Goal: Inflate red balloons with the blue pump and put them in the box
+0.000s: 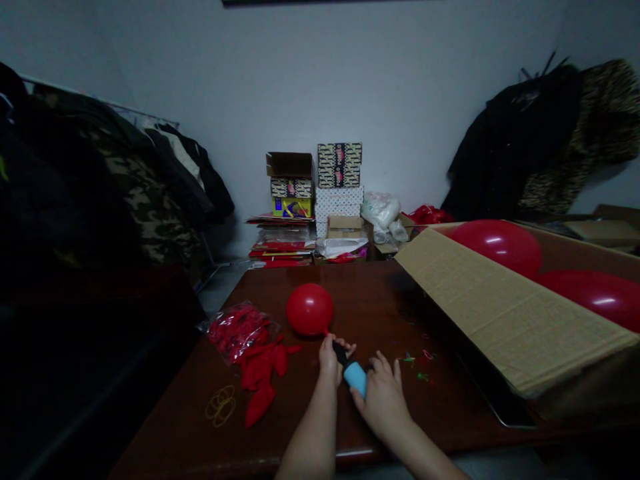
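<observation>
A partly inflated red balloon (310,310) sits above the brown table, its neck pointing down toward me. My left hand (330,359) is closed around the balloon's neck, where it meets the black end of a hand balloon pump (355,379) with a light blue body. My right hand (386,395) lies at the lower end of the pump, fingers spread, the thumb beside the blue body. Whether its palm presses on the pump is hidden. Left of the hands are limp red balloons (260,373) and a clear bag of more balloons (239,331).
Yellowish rubber bands (221,406) lie at the table's (175,437) front left. Small coloured bands (424,377) are right of my hand. A large cardboard box (505,320) holding inflated red balloons (500,245) fills the right side, near a dark flat device (495,393). Stacked boxes (340,200) stand behind.
</observation>
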Tool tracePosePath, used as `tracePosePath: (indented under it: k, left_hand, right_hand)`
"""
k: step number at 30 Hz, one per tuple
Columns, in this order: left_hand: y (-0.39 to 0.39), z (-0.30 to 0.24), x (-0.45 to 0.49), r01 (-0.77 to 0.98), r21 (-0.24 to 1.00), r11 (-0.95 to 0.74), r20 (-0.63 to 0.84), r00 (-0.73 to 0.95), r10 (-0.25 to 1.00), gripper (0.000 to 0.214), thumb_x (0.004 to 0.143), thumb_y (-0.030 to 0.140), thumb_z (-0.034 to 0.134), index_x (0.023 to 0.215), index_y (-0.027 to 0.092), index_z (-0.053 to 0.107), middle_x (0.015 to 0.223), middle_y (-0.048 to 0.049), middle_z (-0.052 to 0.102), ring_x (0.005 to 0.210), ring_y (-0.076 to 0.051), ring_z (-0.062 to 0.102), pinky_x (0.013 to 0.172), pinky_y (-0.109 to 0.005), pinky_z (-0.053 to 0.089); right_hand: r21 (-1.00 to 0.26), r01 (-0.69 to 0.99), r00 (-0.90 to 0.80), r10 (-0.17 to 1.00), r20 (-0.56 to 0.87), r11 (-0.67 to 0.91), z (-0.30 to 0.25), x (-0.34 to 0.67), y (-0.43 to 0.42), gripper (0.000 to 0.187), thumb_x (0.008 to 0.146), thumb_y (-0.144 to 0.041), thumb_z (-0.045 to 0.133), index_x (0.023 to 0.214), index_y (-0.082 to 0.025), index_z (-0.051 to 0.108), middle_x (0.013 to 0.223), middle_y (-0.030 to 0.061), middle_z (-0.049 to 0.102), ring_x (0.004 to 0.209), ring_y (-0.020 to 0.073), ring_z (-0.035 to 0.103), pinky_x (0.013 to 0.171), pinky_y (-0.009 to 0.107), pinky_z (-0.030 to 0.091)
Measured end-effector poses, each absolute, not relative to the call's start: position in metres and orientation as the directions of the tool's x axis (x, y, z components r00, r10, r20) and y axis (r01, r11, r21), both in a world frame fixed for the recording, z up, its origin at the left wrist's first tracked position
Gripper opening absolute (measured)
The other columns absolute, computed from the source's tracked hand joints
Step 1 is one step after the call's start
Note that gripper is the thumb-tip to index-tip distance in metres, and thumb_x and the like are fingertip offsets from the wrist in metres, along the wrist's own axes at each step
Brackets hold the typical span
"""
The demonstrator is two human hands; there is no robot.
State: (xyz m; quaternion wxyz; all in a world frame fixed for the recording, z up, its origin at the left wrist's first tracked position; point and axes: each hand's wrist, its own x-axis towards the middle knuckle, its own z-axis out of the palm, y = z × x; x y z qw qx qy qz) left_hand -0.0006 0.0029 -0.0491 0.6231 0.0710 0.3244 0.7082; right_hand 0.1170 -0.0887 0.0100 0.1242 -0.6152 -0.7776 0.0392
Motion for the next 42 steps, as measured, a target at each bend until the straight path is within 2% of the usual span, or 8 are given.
tracePosePath:
  k: [6, 16, 18, 21, 24, 31, 37, 42]
  left_hand:
    - [0.003, -0.048, 0.0, -0.837, 0.546, -0.042, -0.284, -0.232, 0.93, 0.017, 0.076, 0.028, 0.053, 0.067, 0.019, 0.041, 0.047, 0.008, 0.041, 0.038, -0.007, 0.038, 0.072, -0.047, 0.049]
    - [0.003, -0.051, 0.0, -0.82, 0.566, -0.089, -0.255, -0.276, 0.927, 0.017, 0.076, 0.029, 0.051, 0.066, 0.02, 0.041, 0.046, 0.0082, 0.041, 0.037, -0.007, 0.036, 0.075, -0.047, 0.048]
    - [0.003, -0.051, -0.001, -0.826, 0.557, -0.088, -0.257, -0.272, 0.927, 0.018, 0.076, 0.029, 0.052, 0.066, 0.02, 0.041, 0.046, 0.0082, 0.041, 0.037, -0.007, 0.036, 0.074, -0.046, 0.048]
    - [0.002, -0.051, -0.001, -0.834, 0.546, -0.08, -0.269, -0.264, 0.926, 0.019, 0.076, 0.031, 0.053, 0.066, 0.02, 0.041, 0.046, 0.0082, 0.04, 0.037, -0.007, 0.036, 0.073, -0.044, 0.048]
    - [0.001, -0.052, -0.001, -0.838, 0.542, -0.066, -0.266, -0.245, 0.932, 0.019, 0.075, 0.031, 0.053, 0.066, 0.02, 0.041, 0.046, 0.0083, 0.04, 0.036, -0.007, 0.035, 0.071, -0.042, 0.048]
    - [-0.001, -0.053, -0.004, -0.864, 0.496, -0.083, -0.257, -0.238, 0.937, 0.022, 0.075, 0.032, 0.055, 0.065, 0.02, 0.04, 0.047, 0.0086, 0.038, 0.036, -0.006, 0.034, 0.072, -0.039, 0.047]
    - [0.0, -0.054, -0.006, -0.887, 0.455, -0.077, -0.252, -0.211, 0.944, 0.022, 0.075, 0.031, 0.056, 0.065, 0.02, 0.039, 0.047, 0.0093, 0.036, 0.037, -0.006, 0.033, 0.073, -0.038, 0.047]
    - [-0.001, -0.053, -0.004, -0.878, 0.473, -0.078, -0.239, -0.213, 0.947, 0.026, 0.074, 0.036, 0.058, 0.065, 0.02, 0.039, 0.046, 0.0094, 0.036, 0.037, -0.006, 0.034, 0.071, -0.039, 0.047]
  right_hand:
    - [-0.203, 0.949, -0.211, 0.966, 0.152, 0.239, -0.003, 0.119, -0.09, 0.045, 0.079, -0.046, 0.041, 0.1, -0.012, 0.063, 0.121, 0.0137, 0.051, 0.126, 0.0301, 0.027, 0.106, 0.047, 0.001]
    - [-0.16, 0.941, -0.274, 0.949, 0.154, 0.298, -0.006, 0.157, -0.126, 0.043, 0.079, -0.048, 0.045, 0.097, -0.015, 0.064, 0.119, 0.0134, 0.054, 0.128, 0.0311, 0.026, 0.106, 0.051, -0.001]
    - [-0.167, 0.932, -0.303, 0.944, 0.128, 0.322, -0.023, 0.18, -0.138, 0.045, 0.079, -0.053, 0.045, 0.097, -0.016, 0.064, 0.12, 0.0135, 0.054, 0.127, 0.0327, 0.028, 0.105, 0.055, 0.002]
    - [-0.195, 0.898, -0.384, 0.919, 0.092, 0.395, -0.055, 0.218, -0.152, 0.047, 0.076, -0.059, 0.048, 0.097, -0.02, 0.064, 0.118, 0.0124, 0.056, 0.123, 0.0358, 0.034, 0.101, 0.06, 0.015]
    - [-0.209, 0.879, -0.42, 0.904, 0.083, 0.427, -0.074, 0.243, -0.159, 0.039, 0.075, -0.057, 0.051, 0.096, -0.027, 0.064, 0.116, 0.0079, 0.059, 0.119, 0.035, 0.04, 0.097, 0.059, 0.026]
    - [-0.193, 0.875, -0.416, 0.893, 0.169, 0.444, -0.066, 0.237, -0.154, 0.043, 0.076, -0.06, 0.047, 0.095, -0.025, 0.065, 0.117, 0.009, 0.057, 0.119, 0.0345, 0.041, 0.096, 0.058, 0.029]
    - [-0.225, 0.894, -0.366, 0.921, 0.133, 0.387, -0.036, 0.199, -0.144, 0.047, 0.078, -0.057, 0.045, 0.097, -0.018, 0.064, 0.118, 0.0123, 0.056, 0.121, 0.0337, 0.037, 0.101, 0.058, 0.018]
    - [-0.231, 0.921, -0.294, 0.949, 0.116, 0.314, -0.003, 0.16, -0.129, 0.039, 0.08, -0.046, 0.044, 0.093, -0.016, 0.064, 0.117, 0.0121, 0.055, 0.124, 0.0299, 0.033, 0.105, 0.051, 0.007]
